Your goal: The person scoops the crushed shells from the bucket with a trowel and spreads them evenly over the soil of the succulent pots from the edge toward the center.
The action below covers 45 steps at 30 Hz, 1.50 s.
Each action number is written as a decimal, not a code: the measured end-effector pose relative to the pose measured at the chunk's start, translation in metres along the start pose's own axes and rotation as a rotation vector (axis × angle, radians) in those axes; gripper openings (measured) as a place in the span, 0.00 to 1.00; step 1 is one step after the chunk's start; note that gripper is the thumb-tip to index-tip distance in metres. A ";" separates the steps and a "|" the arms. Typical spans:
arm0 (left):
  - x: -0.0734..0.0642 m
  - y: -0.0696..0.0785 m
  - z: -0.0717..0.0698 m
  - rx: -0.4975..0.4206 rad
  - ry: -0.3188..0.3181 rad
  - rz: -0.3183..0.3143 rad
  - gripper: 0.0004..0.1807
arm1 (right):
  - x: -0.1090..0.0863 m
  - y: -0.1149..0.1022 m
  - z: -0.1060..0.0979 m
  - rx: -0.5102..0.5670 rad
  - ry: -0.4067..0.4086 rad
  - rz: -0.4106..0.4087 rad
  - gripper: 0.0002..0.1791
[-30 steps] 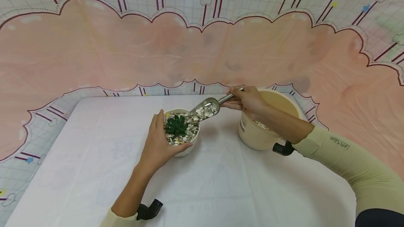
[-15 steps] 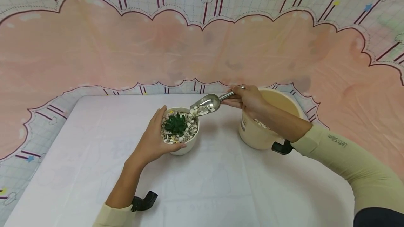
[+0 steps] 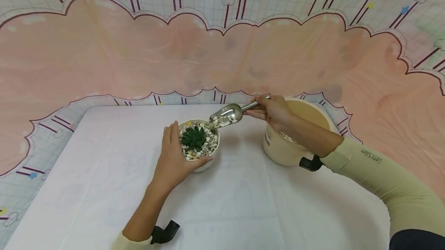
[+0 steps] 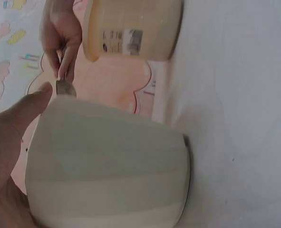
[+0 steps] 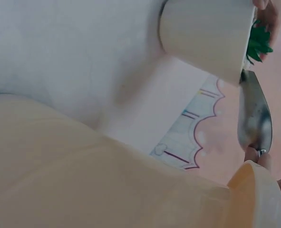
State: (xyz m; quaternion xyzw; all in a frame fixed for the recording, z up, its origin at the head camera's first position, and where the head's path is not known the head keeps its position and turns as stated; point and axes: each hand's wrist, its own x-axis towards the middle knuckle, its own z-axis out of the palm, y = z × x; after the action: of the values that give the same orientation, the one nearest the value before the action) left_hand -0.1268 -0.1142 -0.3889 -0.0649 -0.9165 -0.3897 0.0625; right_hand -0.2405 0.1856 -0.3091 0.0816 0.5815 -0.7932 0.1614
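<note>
A white flowerpot (image 4: 111, 161) holds a small green succulent (image 3: 193, 138) amid pale stone chips. My left hand (image 3: 175, 159) grips the pot from the left, thumb along the near side of the rim and fingers on the far side. In my right hand (image 3: 274, 111) is the handle of a metal scoop (image 5: 255, 111). The scoop's lip rests at the pot's right rim, and whitish chips (image 3: 222, 120) lie in its bowl. Part of the right hand is hidden behind the bucket in the right wrist view.
A cream bucket (image 3: 279, 151) stands right of the pot, under my right forearm, with more chips visible inside. Both stand on a white tabletop (image 3: 104, 188). Behind its far edge hangs a pink patterned cloth (image 3: 156, 56).
The scoop has rolled and risen slightly, its chips gathering along the lower side. My left hand and the pot shifted a little, then came back almost to where they were.
</note>
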 end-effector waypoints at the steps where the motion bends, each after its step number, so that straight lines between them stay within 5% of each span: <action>1: -0.001 0.002 0.001 0.008 0.012 -0.009 0.78 | 0.000 0.000 0.000 -0.001 -0.002 -0.002 0.14; 8: 0.003 -0.001 0.002 0.011 0.005 -0.010 0.77 | -0.002 -0.001 -0.001 -0.001 -0.004 0.004 0.14; 20: 0.020 -0.022 -0.019 -0.089 -0.220 0.093 0.75 | -0.002 -0.001 0.001 -0.026 -0.007 -0.001 0.12; 37: 0.017 -0.018 -0.019 -0.080 -0.230 0.082 0.74 | -0.005 -0.001 0.011 -0.077 -0.010 -0.128 0.14; 45: 0.018 -0.018 -0.019 -0.085 -0.227 0.078 0.74 | -0.005 -0.001 0.010 -0.044 -0.007 -0.108 0.13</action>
State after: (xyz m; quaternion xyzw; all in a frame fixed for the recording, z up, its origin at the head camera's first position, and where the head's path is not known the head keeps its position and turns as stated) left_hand -0.1458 -0.1394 -0.3853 -0.1469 -0.8971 -0.4157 -0.0293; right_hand -0.2356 0.1771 -0.3039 0.0439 0.6018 -0.7880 0.1222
